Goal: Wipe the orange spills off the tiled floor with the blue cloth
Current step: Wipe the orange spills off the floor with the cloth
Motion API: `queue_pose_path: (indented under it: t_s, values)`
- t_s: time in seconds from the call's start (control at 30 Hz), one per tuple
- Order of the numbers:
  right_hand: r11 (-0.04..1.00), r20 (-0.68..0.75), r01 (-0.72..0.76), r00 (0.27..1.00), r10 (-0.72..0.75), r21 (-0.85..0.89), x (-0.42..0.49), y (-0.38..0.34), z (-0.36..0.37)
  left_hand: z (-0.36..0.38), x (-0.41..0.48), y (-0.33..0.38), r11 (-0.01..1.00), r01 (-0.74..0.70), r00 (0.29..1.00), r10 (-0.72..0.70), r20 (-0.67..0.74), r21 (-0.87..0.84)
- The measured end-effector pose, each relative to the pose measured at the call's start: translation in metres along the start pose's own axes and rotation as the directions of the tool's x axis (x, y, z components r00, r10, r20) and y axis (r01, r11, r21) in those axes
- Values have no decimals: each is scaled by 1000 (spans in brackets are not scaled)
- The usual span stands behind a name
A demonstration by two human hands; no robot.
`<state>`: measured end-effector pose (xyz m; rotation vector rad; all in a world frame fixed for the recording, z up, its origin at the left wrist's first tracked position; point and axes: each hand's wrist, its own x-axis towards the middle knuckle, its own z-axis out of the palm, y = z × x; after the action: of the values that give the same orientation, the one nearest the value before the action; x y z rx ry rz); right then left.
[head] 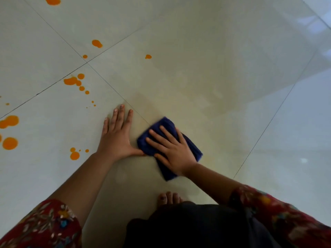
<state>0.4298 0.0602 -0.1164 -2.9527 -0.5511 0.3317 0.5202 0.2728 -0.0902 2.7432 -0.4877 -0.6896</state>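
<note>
A folded blue cloth (191, 151) lies flat on the pale tiled floor (197, 59). My right hand (172, 149) presses on top of it with fingers spread and straight. Flat on the floor just left of the cloth is my left hand (119, 135), fingers straight, its thumb touching the cloth's edge. Orange spills dot the tiles to the left: a cluster (73, 81) ahead of my left hand, drops (74, 155) beside my left wrist, larger blobs (9, 143) at the left edge, and single spots further off (96, 43) (148, 56).
My bare foot (169, 197) stands on the floor below the cloth, with dark clothing beneath it. Red patterned sleeves cover both upper arms. A faint yellowish smear tints the tile around and beyond the cloth. Another orange blob (52, 0) sits at the top left.
</note>
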Motion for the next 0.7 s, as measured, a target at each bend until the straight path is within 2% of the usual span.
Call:
queue_pose_path:
  t_s: [0.07, 0.13, 0.23, 0.3, 0.4, 0.53, 0.57, 0.6, 0.63, 0.7]
  values:
    - [1000, -31, -8, 999, 8, 7, -20, 28, -1, 2, 0, 1, 1000, 8, 1000, -8, -6, 3]
    - [994, -51, -110, 993, 109, -22, -4, 62, -8, 3, 0, 1, 1000, 13, 1000, -14, -10, -13]
    - [950, -48, -312, 948, 313, 31, 42, 99, -24, 2, -1, 3, 1000, 22, 1000, -22, -9, -3]
    - [874, -62, -476, 873, 483, 95, 56, 128, -35, 0, -2, 6, 1000, 29, 1000, -29, 2, 9]
    - [716, -42, -676, 721, 691, 172, 37, 162, -38, 0, -2, 7, 999, 33, 999, -33, -1, 7]
    - [554, -85, -806, 549, 831, 210, -25, 123, -12, 4, -2, 3, 999, 33, 999, -33, -29, -19]
    - [542, -90, -814, 536, 839, 206, -37, 100, -5, 4, -2, 3, 999, 30, 999, -30, -33, -20]
    - [564, -94, -806, 557, 826, 179, -46, 74, 1, 5, -1, 3, 999, 27, 999, -28, -36, -18]
    - [619, -98, -772, 611, 785, 145, -50, 45, 6, 5, -1, 2, 999, 26, 999, -27, -38, -18]
    - [786, -105, -609, 779, 618, 103, -47, -6, 15, 6, 0, 1, 999, 29, 999, -30, -37, -30]
